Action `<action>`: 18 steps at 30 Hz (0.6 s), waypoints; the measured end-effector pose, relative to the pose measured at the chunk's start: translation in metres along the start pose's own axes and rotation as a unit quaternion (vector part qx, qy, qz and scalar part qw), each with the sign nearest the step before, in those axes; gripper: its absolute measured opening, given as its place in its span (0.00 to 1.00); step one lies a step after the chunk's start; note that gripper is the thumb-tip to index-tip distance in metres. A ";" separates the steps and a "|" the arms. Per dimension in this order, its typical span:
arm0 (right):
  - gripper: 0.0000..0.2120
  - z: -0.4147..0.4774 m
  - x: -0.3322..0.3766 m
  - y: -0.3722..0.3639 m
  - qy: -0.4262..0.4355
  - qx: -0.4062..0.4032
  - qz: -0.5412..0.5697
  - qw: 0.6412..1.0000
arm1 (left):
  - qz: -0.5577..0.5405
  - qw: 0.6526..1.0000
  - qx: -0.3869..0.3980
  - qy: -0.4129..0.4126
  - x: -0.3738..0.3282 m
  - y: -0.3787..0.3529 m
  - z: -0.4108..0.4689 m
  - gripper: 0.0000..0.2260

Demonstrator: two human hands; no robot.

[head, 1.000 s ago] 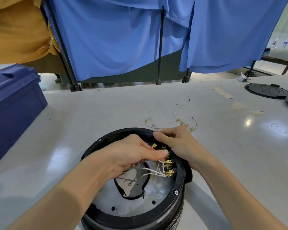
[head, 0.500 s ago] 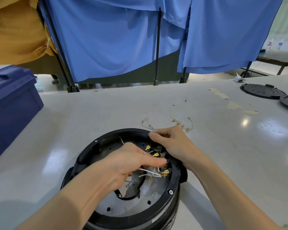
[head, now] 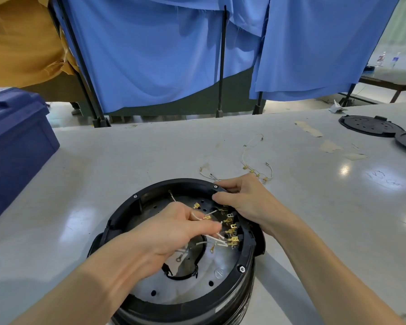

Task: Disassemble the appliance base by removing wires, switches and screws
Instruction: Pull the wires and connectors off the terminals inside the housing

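Open table lying around, you are pinching white wires inside the base at its near edge with your left hand, your right hand gripping its far rim

Tabletop: pale grey, glossy.
Near edge: round black appliance base.
Just beyond it: loose wires with brass terminals.
Left: blue box.
Far right: black discs, tape scraps.

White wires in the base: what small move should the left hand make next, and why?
Probably tug the pinched white wires off the connector row: the left hand grips them, brass terminals sit plugged in, and the right hand braces the base rim.
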State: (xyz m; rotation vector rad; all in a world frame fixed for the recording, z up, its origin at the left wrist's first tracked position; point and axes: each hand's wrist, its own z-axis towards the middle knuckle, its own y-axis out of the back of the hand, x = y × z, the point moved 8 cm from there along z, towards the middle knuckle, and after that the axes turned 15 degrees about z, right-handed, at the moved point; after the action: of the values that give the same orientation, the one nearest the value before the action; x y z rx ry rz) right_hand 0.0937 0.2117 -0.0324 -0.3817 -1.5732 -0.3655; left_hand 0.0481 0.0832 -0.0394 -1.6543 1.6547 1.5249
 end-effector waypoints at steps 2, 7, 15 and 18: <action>0.11 0.000 0.000 -0.001 -0.003 -0.004 0.003 1.000 | -0.013 1.000 0.025 -0.013 -0.002 -0.002 -0.004 0.08; 0.11 -0.002 0.000 -0.001 -0.001 -0.010 0.006 1.000 | 0.005 1.000 0.027 -0.002 -0.005 -0.002 -0.006 0.17; 0.11 0.000 -0.002 -0.001 -0.010 -0.019 0.015 1.000 | 0.013 0.999 0.050 0.013 -0.006 -0.010 -0.010 0.12; 0.11 -0.001 -0.003 0.000 -0.012 -0.024 0.023 0.999 | 0.029 0.999 0.031 0.030 -0.007 -0.011 -0.010 0.08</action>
State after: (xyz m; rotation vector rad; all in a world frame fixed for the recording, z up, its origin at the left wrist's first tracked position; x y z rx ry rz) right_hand 0.0946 0.2112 -0.0349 -0.4609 -1.5792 -0.3642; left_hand 0.0638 0.0816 -0.0345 -1.6487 1.7763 1.4479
